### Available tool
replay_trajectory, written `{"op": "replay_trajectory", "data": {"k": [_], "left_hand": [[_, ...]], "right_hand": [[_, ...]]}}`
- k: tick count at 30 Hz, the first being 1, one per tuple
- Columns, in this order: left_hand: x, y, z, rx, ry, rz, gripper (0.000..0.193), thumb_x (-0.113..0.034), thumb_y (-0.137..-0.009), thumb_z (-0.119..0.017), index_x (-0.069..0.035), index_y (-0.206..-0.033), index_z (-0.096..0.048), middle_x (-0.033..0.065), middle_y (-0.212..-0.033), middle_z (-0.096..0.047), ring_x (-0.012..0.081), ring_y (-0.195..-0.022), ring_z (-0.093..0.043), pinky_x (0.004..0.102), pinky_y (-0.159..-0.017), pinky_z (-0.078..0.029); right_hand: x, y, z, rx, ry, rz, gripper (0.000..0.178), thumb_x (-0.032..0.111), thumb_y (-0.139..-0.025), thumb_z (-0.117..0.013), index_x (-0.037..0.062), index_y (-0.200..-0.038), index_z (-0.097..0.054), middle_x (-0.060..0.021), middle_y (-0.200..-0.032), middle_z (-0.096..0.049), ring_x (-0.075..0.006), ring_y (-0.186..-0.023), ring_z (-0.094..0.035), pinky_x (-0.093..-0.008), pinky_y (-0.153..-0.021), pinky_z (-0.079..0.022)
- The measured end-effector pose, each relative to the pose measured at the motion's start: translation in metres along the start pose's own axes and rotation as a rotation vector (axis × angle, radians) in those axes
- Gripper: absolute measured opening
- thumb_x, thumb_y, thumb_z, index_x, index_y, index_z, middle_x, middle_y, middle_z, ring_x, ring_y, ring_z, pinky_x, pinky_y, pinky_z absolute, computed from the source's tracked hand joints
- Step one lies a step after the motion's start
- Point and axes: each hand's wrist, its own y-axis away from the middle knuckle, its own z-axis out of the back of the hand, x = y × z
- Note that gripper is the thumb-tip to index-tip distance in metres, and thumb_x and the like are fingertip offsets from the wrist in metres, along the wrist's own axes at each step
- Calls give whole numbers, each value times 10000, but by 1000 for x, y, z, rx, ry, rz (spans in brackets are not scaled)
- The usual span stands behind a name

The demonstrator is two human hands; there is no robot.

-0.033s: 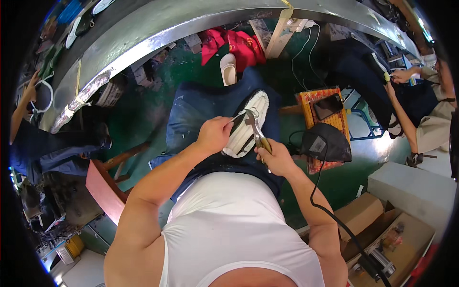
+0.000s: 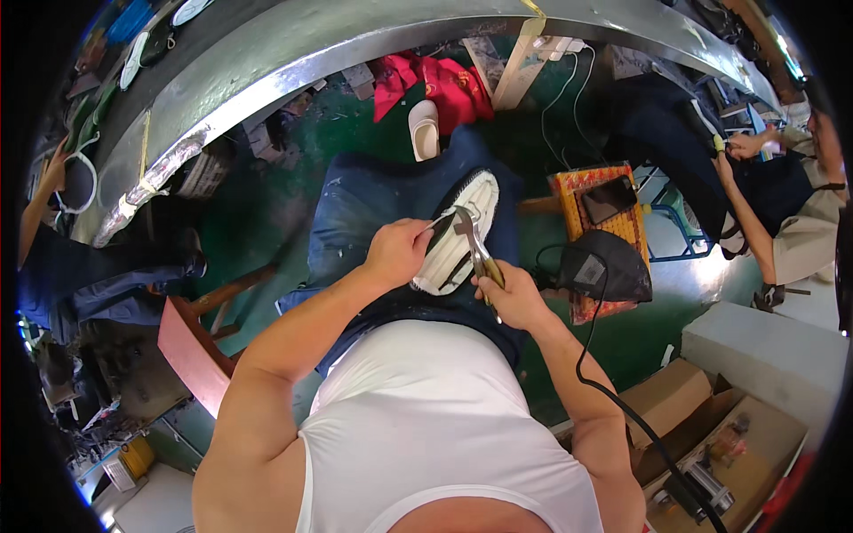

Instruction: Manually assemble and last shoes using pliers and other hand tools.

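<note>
A shoe (image 2: 442,271) lies sole side up across my lap, on my blue trousers. Its underside is white and its upper's edge dark. My right hand (image 2: 515,298) is wrapped round the handles of metal pincers (image 2: 482,258). Their jaws rest at the middle of the shoe's underside, by the edge nearest my left hand. My left hand (image 2: 395,253) is closed, with thumb and finger pinched at the left edge of the shoe. Whether those fingertips also hold something small cannot be made out. The pincers' jaw tips are too small to read clearly.
A long metal-edged bench (image 2: 311,62) curves across the far side. On the right, a phone (image 2: 609,199) lies on an orange woven seat beside a dark corded device (image 2: 604,271). A white clog (image 2: 424,129) stands ahead; a cardboard box (image 2: 671,400) is lower right. Co-workers sit at both sides.
My hands, the pincers and the shoe look almost unmoved. At the far left, the pale loop by a co-worker's hand has shifted slightly and looks rounder.
</note>
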Motion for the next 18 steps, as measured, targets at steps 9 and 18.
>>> {"op": "replay_trajectory", "data": {"k": [9,18], "left_hand": [[-4,-18,0,93,-11,23,168,-139,-902,-555,-40,-906,-690,208,-875,-669,419,-799,-637,486,-725,-519],[12,-47,-9,399,355,146,850,-234,-784,-775,91,-1436,-338,261,-1368,-513,328,-1267,-523,358,-1078,-395]], "right_hand": [[0,-26,0,-49,249,225,214,164,-908,-590,-19,-1008,-632,-134,-788,-667,-180,-712,-667,-340,-634,-532],[24,-6,20,74,-105,-92,144,152,-897,-584,14,-931,-608,-122,-781,-651,-207,-715,-641,-367,-663,-504]]}}
